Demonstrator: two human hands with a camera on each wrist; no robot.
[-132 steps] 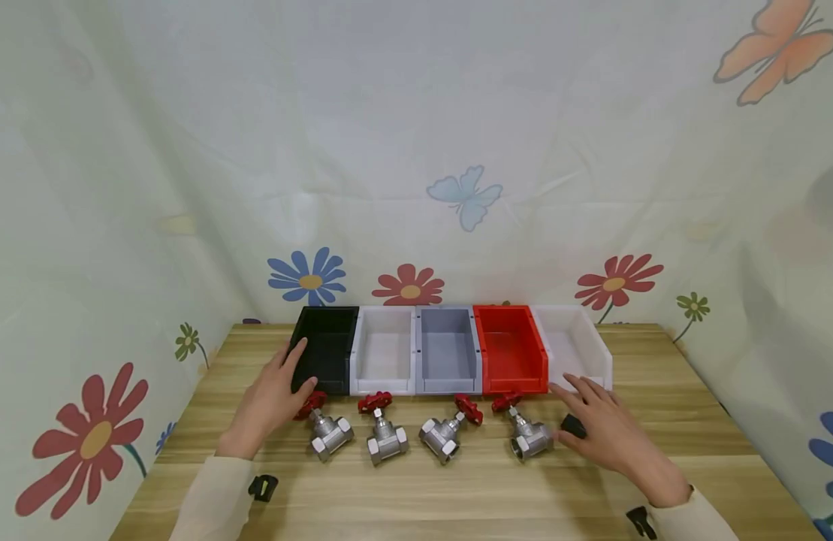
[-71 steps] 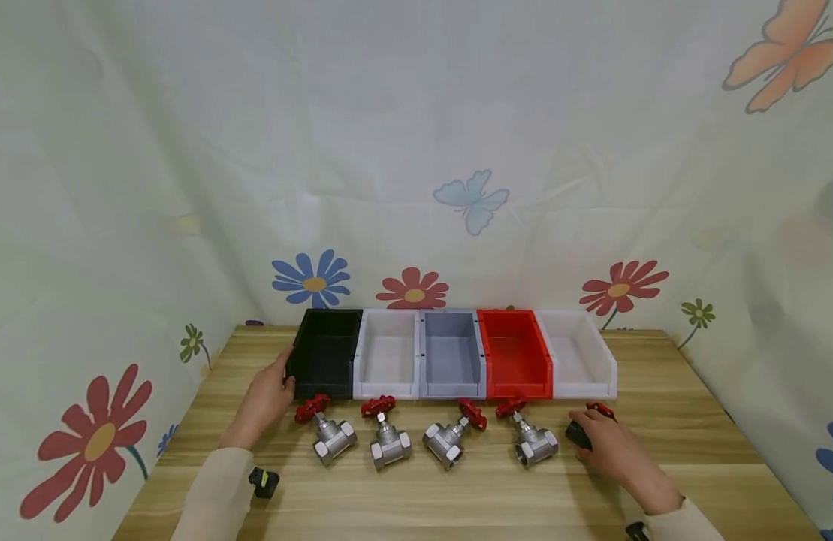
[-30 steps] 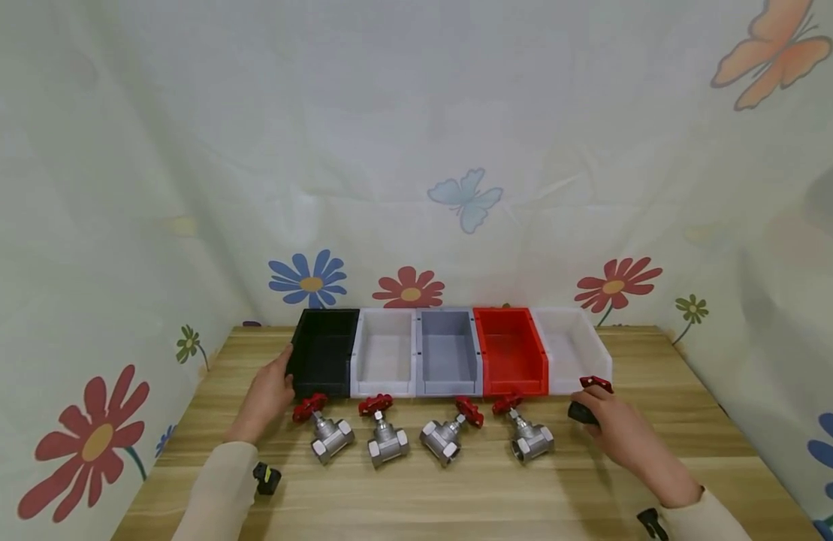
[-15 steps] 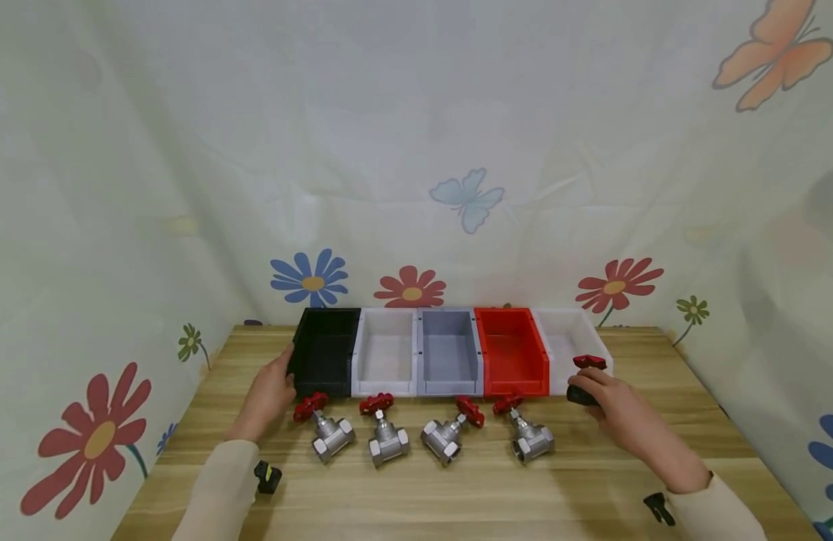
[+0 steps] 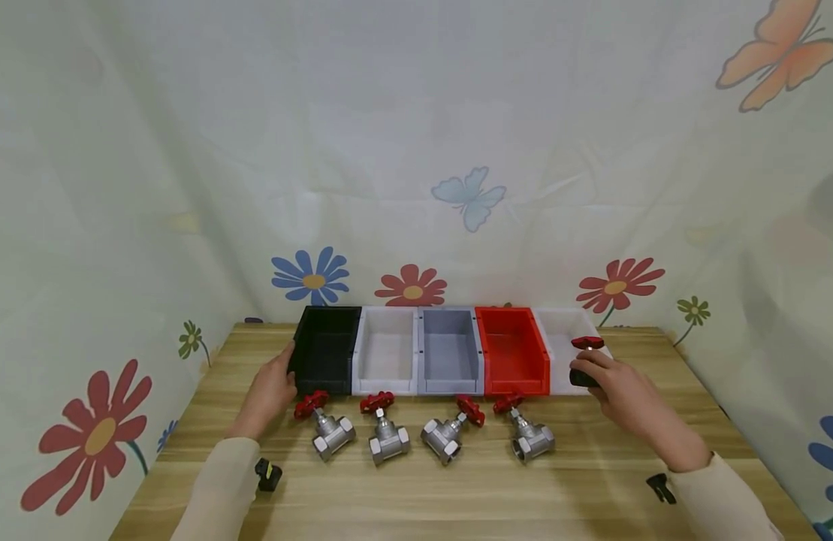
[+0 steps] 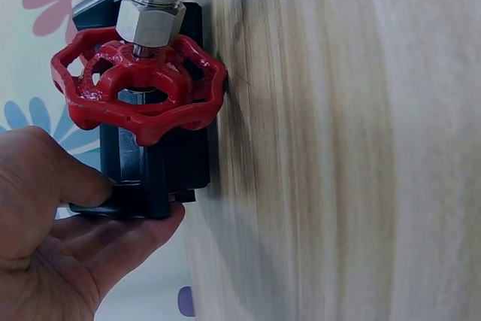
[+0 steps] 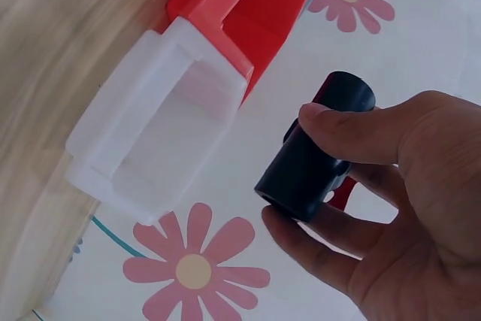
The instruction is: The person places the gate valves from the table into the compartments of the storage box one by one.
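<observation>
My right hand [image 5: 629, 394] holds a black-bodied valve [image 7: 316, 148] with a red handwheel [image 5: 587, 343], raised over the front of the right-hand white bin [image 7: 161, 148]. In the right wrist view my thumb presses on the black body and the fingers lie under it; most of the wheel is hidden. At the other end of the row, my left hand [image 5: 264, 394] pinches the side wall of the black bin [image 5: 324, 346]. The left wrist view shows the thumb [image 6: 83, 184] on the wall's inner side and the fingers outside it.
Between the end bins stand a white bin [image 5: 385, 349], a grey bin [image 5: 450, 349] and a red bin [image 5: 514, 349], side by side. In front, several silver valves with red handwheels lie in a row, such as the leftmost silver valve [image 5: 333, 436], on the wooden table [image 5: 430, 500].
My right hand has taken hold of the black valve on the table and lifted it up to the right-hand white bin. The left hand has moved onto the black bin's side wall.
</observation>
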